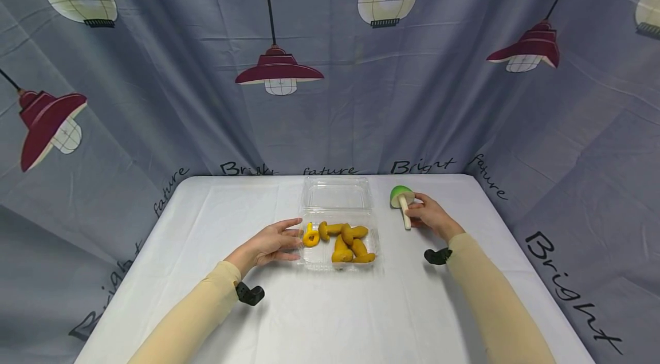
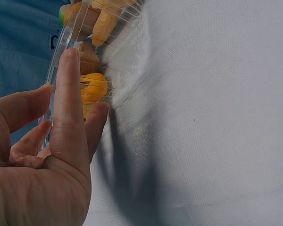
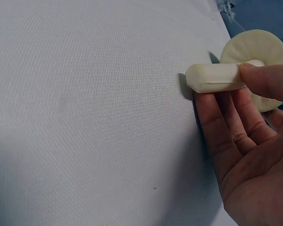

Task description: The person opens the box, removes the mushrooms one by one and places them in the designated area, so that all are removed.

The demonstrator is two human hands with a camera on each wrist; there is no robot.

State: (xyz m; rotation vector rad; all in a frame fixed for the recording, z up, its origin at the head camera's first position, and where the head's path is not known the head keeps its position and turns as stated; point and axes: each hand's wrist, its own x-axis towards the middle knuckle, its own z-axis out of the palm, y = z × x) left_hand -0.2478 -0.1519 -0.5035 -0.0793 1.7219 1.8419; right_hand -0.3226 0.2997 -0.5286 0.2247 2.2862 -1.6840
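Green-capped mushroom [image 1: 403, 201], pinched by its pale stem [image 3: 217, 77] between thumb and fingers of my right hand [image 1: 430, 218], right of the clear container [image 1: 315, 258]. My left hand [image 1: 270, 243] spreads its fingers at the container's left side. Grasping appears the step in hand; the next move calls for a steady pinch.

We see a clear, glossy plastic hinged box [image 1: 314, 256], a green-capped mushroom [image 1: 401, 196] with a smooth, matt cream stem [image 3: 214, 77], and a white, cloth-covered counter [image 1: 330, 318] with a matt, finely textured surface.
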